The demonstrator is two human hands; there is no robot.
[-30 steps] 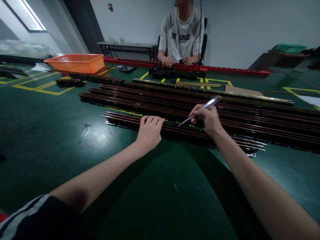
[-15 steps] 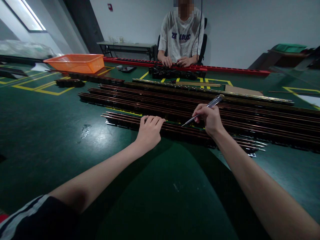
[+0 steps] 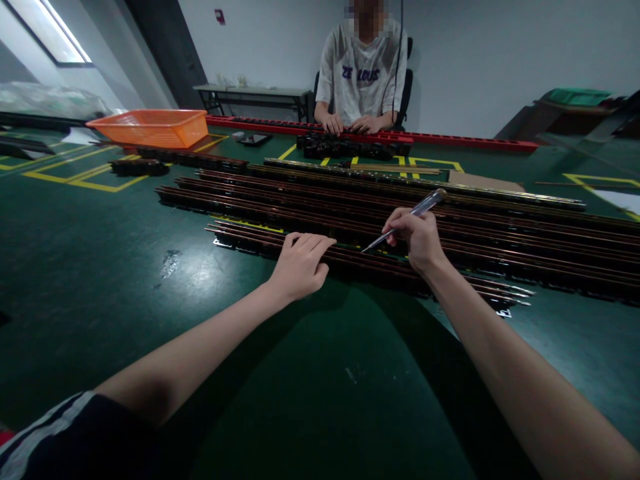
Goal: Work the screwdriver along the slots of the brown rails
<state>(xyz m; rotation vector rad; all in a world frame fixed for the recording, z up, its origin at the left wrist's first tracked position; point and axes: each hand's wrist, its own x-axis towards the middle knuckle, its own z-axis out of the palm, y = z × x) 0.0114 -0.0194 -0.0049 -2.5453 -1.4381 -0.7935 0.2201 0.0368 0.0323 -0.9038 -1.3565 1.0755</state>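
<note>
Long dark brown rails lie side by side across the green table [image 3: 100, 267]. The nearest rail [image 3: 250, 241] runs under both my hands. My left hand [image 3: 300, 265] rests on it, fingers bent and pressed onto its top. To its right, my right hand [image 3: 419, 237] pinches a slim clear-handled screwdriver [image 3: 415, 213], whose metal tip points down-left at the nearest rail between the two hands.
More rails [image 3: 310, 193] are stacked behind the nearest one. An orange basket [image 3: 153, 127] stands at the back left. A person sits opposite with both hands on a long red rail [image 3: 475, 141] beside black parts [image 3: 350, 148]. A cardboard piece [image 3: 480, 179] lies at the right.
My left hand and the nearest rail have shifted slightly to the right. The screwdriver tip stays at the same spot on the rail. The person opposite moved one hand a little.
</note>
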